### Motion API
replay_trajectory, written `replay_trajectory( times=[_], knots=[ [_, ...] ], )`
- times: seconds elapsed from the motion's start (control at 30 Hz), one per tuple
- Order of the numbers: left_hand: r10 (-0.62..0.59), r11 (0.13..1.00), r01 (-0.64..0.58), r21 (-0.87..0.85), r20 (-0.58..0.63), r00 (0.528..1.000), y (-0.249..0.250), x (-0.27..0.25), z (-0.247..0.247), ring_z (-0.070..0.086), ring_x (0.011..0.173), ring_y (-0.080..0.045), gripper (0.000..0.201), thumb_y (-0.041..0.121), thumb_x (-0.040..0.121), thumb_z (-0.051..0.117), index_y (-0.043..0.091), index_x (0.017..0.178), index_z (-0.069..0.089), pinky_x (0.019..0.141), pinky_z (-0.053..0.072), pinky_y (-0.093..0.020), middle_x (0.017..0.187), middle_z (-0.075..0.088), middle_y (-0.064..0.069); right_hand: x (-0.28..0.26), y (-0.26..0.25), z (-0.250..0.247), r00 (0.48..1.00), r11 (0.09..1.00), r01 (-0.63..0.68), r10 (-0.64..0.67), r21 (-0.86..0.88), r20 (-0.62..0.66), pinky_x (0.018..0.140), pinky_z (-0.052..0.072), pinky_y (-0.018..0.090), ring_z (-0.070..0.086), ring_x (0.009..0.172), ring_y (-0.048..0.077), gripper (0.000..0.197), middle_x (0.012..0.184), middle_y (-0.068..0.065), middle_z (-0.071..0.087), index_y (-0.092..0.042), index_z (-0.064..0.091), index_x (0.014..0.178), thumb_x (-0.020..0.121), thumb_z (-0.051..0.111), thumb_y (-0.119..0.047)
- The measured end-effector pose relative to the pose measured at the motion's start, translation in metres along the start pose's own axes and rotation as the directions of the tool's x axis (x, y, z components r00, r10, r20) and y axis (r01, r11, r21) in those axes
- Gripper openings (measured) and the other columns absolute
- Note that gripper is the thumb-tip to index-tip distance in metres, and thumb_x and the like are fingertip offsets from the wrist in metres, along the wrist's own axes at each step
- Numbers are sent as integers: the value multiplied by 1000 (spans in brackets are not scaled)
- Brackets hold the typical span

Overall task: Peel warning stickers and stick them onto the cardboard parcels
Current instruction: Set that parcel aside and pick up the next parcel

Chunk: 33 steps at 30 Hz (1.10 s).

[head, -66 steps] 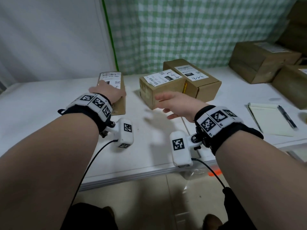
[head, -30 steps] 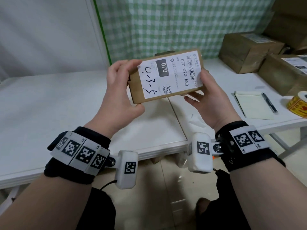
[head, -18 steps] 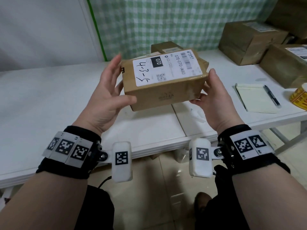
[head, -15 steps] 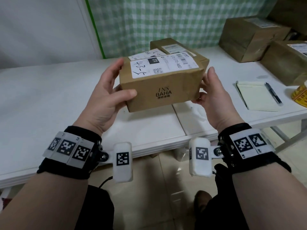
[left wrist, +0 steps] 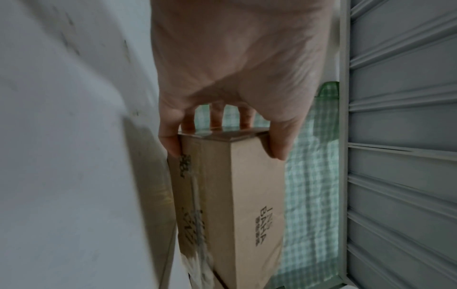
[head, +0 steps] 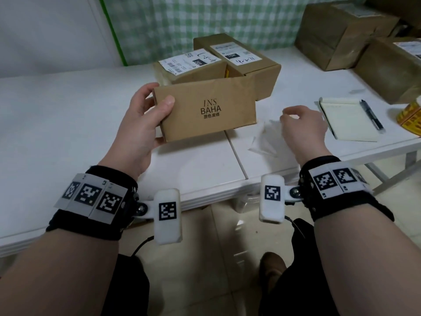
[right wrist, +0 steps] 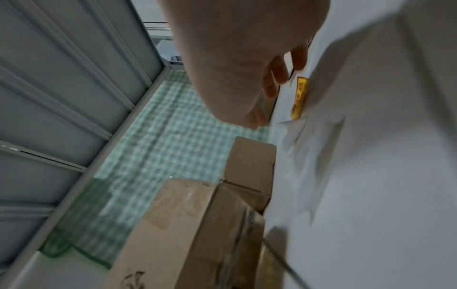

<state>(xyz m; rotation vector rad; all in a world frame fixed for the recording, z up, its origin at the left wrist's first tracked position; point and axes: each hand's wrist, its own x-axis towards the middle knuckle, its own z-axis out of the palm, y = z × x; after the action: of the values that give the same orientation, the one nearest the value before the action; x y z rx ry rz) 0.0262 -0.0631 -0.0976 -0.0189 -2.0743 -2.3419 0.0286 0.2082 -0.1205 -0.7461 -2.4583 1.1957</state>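
Observation:
My left hand (head: 157, 98) grips a small cardboard parcel (head: 205, 110) by its left end, thumb on the front face printed "INS BAHA", fingers behind. It is held just above the white table (head: 68, 124). The left wrist view shows the same parcel (left wrist: 247, 195) pinched between thumb and fingers (left wrist: 170, 144). My right hand (head: 293, 117) hovers to the right of the parcel with loosely curled fingers and holds nothing. Under it lie white scraps of backing paper (head: 264, 137). A yellow roll of warning stickers (head: 410, 115) stands at the far right, also in the right wrist view (right wrist: 300, 97).
Two labelled parcels (head: 191, 67) (head: 239, 58) sit behind the held one. Larger boxes (head: 341, 30) (head: 391, 69) stand at the back right. A notepad (head: 346, 119) with a pen (head: 371, 114) lies between my right hand and the sticker roll.
The parcel has been tipped so its printed side faces me instead of its label. My right hand has let go and moved right over the backing scraps. The left hand alone holds it.

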Motion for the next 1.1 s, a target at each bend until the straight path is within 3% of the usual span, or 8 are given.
replay_trajectory(
  times=[0.1,0.23,0.43,0.67,0.77,0.87,0.97,1.1],
  knots=[
    [15,1000,-15,3,-9,1000,-4,1,3,59,98,-6,38,22,88,60,32,123,48,69,56,-36,120,53,6,9,14,3,998,968,-27,40,-250,46,104,32,42,33,130,36,39,140,11,41,-28,57,124,88,43,-24],
    [11,1000,-11,-14,-14,1000,-8,2,7,58,96,-8,41,16,82,59,33,118,49,66,54,-36,118,56,3,11,18,8,1000,941,7,2,-338,26,97,35,41,38,124,38,31,130,12,49,-23,62,117,90,46,-24],
    [44,999,-44,1,-25,999,-13,3,6,62,97,-11,50,18,78,72,33,118,47,66,53,-27,121,55,1,13,18,12,998,967,57,-64,-249,-22,75,36,24,56,103,33,21,117,16,59,-14,71,93,82,53,-15],
    [77,997,-76,8,-57,995,-6,2,-9,59,107,-16,54,34,65,78,38,112,53,74,51,-29,125,54,1,3,8,1,970,981,181,-190,-71,-154,80,23,7,47,122,16,23,137,8,44,-14,71,98,85,53,-7],
    [76,997,-77,-6,-106,991,-7,6,-16,59,91,-5,47,31,78,71,33,120,50,67,50,-28,125,52,2,-5,0,-1,948,968,251,-241,22,-209,79,37,14,59,103,16,18,119,6,59,-25,69,84,80,57,-12],
    [48,999,-45,22,-145,988,-5,7,-23,59,92,-4,46,30,78,70,31,121,52,74,51,-32,127,52,1,-13,-9,-1,960,955,251,-224,158,-170,58,37,3,58,65,-5,17,91,2,64,-26,66,79,81,59,-11],
    [66,990,-40,133,-199,978,-5,6,-27,56,109,-14,44,34,71,72,34,112,58,73,53,-22,131,49,0,-21,-16,1,962,923,273,-256,271,-96,68,48,20,55,64,2,21,74,-10,63,-31,67,74,78,62,-11],
    [259,894,-143,426,-230,938,-3,3,-26,43,111,-6,33,30,80,67,35,112,56,59,35,3,132,44,6,-28,-25,3,953,880,294,-301,374,-41,70,52,31,59,71,15,20,70,-11,65,-35,69,69,73,63,-16]
  ],
)
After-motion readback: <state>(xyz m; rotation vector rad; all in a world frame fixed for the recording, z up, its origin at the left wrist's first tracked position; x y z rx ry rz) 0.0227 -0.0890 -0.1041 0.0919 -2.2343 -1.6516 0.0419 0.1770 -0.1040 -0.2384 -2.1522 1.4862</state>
